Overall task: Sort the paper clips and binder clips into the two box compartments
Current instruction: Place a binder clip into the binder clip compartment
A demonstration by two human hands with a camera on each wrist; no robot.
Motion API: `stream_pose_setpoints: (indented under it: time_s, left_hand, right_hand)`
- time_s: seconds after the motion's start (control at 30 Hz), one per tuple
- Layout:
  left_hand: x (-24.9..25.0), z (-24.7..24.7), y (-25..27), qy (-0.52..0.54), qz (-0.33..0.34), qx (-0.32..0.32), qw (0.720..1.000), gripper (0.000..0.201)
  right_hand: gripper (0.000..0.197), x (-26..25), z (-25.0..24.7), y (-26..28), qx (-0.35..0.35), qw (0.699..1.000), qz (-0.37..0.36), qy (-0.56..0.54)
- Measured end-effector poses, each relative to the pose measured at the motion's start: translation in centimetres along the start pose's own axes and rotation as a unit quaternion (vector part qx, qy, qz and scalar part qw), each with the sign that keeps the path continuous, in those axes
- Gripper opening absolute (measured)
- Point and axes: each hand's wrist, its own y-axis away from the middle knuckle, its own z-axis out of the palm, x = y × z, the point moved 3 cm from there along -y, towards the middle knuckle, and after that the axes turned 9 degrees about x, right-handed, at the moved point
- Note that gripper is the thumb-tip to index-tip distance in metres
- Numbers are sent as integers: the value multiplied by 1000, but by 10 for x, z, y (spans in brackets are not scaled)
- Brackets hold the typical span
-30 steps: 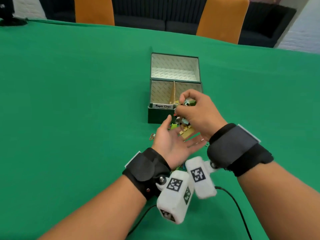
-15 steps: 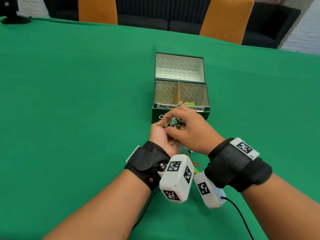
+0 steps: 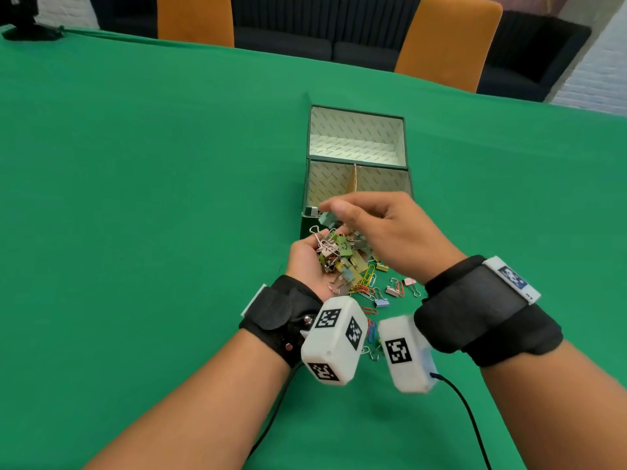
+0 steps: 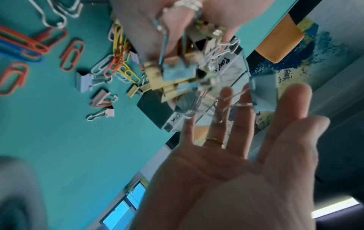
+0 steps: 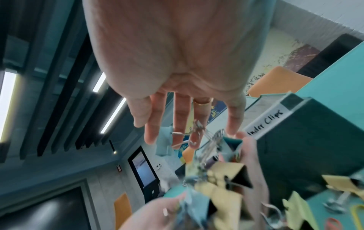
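My left hand [image 3: 315, 262] is palm up just in front of the box and cups a heap of binder clips [image 3: 334, 251], yellow, green and blue, with its fingers [image 5: 254, 171] curled round the heap [image 4: 177, 70]. Just above it my right hand [image 3: 383, 228] hovers with fingers [image 5: 179, 124] straight and spread. A light blue binder clip [image 3: 327, 218] is at their tips [image 4: 263, 91]; whether it hangs from them or is loose, I cannot tell. The green box [image 3: 305, 198] has two compartments, labelled for paper clips and binder clips [image 5: 265, 123].
Coloured paper clips [image 3: 368, 286] and a few small binder clips [image 3: 393, 290] lie scattered on the green cloth between my wrists [image 4: 72, 54]. The box lid [image 3: 356, 137] stands open behind the compartments. Two orange chairs [image 3: 444, 42] stand at the table's far edge.
A second ago my right hand held clips by the box's front edge, then dropped onto the heap in my left hand. It has now lifted off with fingers spread, the blue clip at their tips.
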Motion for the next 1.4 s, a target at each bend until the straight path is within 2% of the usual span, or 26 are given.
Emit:
stream_pose_setpoints:
  time_s: [0.2,0.37,0.6,0.87,0.97,1.07,1.27,1.33,1.4]
  left_hand:
    - [7,0,-6,26,2,-8,1000,57]
    - [13,-11,-15,17,-8,-4,1000,46]
    - [19,-10,-14,36,-4,-21,999,44]
    - [15,-10,-15,96,-21,-26,995,45]
    - [14,-11,-16,96,-17,-23,995,44]
    - [14,-10,-15,102,-16,-28,994,44]
    - [15,-9,-13,100,-12,-29,995,43]
    - [14,-9,-12,99,-12,-28,995,43]
    - [13,-9,-11,101,-14,-28,994,43]
  right_hand:
    - [16,-1,-7,-7,49,999,4,-24]
    - [25,11,-8,-4,114,991,3,-73]
    - [26,12,-1,-9,123,982,26,-142]
    - [36,12,-3,-15,120,967,63,-213]
    - [24,18,-7,-15,132,973,74,-172]
    - [13,24,-21,-19,174,972,91,-129]
    - [15,36,-54,-46,264,959,95,-32]
    - [21,39,-55,-50,257,961,99,13]
    - [27,41,-49,-49,186,970,114,105]
